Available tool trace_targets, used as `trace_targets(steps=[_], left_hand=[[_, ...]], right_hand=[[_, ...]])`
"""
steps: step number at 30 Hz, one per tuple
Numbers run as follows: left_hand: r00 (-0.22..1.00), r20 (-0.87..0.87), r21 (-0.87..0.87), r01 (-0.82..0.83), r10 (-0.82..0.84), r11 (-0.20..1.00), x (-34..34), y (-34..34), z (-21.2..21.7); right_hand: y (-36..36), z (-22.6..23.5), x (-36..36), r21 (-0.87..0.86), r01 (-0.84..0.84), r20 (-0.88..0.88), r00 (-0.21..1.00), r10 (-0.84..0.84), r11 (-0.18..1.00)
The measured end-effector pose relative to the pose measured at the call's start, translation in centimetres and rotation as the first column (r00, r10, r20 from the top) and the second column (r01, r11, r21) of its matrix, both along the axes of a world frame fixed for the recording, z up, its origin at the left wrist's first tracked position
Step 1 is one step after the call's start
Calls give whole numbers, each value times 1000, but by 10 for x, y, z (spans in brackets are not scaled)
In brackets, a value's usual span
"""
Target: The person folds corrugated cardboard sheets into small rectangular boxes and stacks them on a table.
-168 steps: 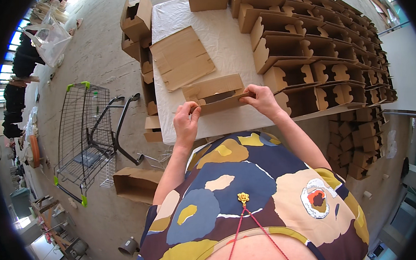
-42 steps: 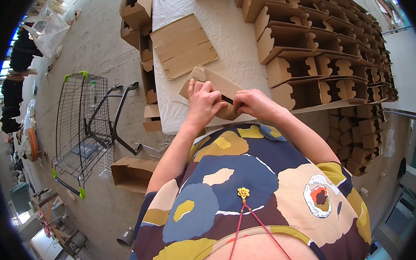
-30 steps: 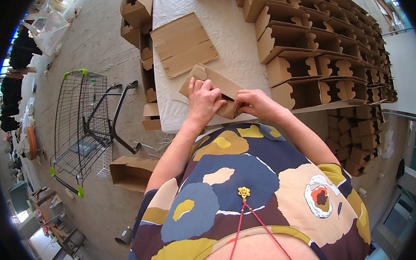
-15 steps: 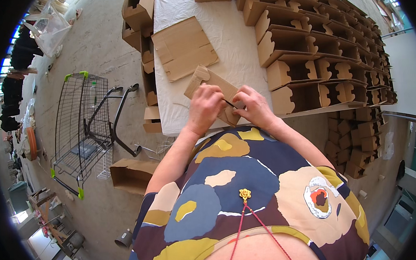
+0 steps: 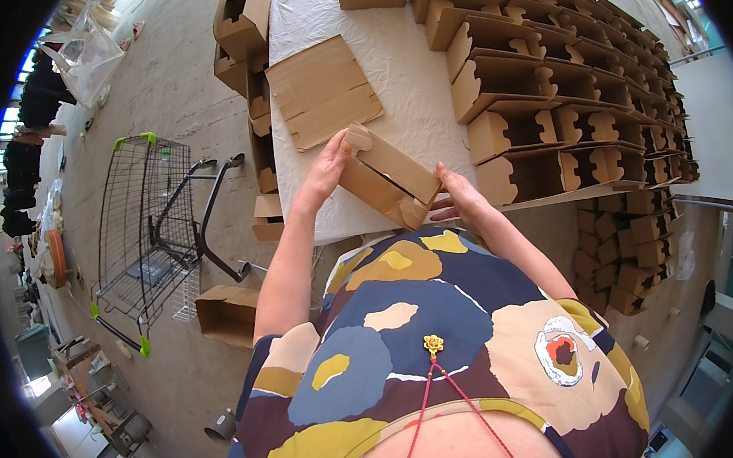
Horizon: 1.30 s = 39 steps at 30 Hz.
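I hold a brown cardboard box (image 5: 384, 177) slanted above the near edge of a white-covered table (image 5: 413, 100). My left hand (image 5: 327, 168) grips its upper left end, next to a rounded flap. At the box's lower right end is my right hand (image 5: 458, 194), fingers spread along its side. The box looks partly folded, with a dark slit along its upper face. A stack of flat cardboard blanks (image 5: 321, 91) lies on the table just beyond my left hand.
Rows of folded open boxes (image 5: 559, 91) fill the table's right side and several more are stacked on the floor (image 5: 628, 246) below. Cardboard boxes (image 5: 245, 26) stand left of the table. A wire shopping cart (image 5: 152, 225) and a loose box (image 5: 227, 313) sit on the concrete floor.
The box was pressed low at the table edge with both hands close together. Now it is lifted and turned slantwise, and my hands have moved apart to its two ends.
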<state>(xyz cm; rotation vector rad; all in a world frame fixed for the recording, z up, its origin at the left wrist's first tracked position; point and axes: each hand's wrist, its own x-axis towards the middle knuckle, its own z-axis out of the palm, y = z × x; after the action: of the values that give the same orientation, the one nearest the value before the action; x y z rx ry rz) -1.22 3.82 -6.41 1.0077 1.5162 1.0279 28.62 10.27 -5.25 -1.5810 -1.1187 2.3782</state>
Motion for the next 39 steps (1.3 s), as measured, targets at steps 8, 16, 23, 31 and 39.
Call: trace_targets(steps=[8,16,23,31,39], left_hand=[[972,186,432,-212,144,876,6,-24,65],[925,240,196,-344,295,918,11,-39,-25],[877,268,82,-434,400,897,11,-36,-52],[873,318,21,-395,368,918,22,-22,-16],[841,416,95,-417,345,904,34,-21,23]], right_hand=[[10,41,-14,444,374,-219,927,-306,814],[11,-42,-19,510,364,-262,929,-262,780],[42,-70,-10,647,183,-32,977,-213,740],[95,-3,-53,566,28,-49,999,0,824],[37,-14,-53,770,8,22,999,-39,638]])
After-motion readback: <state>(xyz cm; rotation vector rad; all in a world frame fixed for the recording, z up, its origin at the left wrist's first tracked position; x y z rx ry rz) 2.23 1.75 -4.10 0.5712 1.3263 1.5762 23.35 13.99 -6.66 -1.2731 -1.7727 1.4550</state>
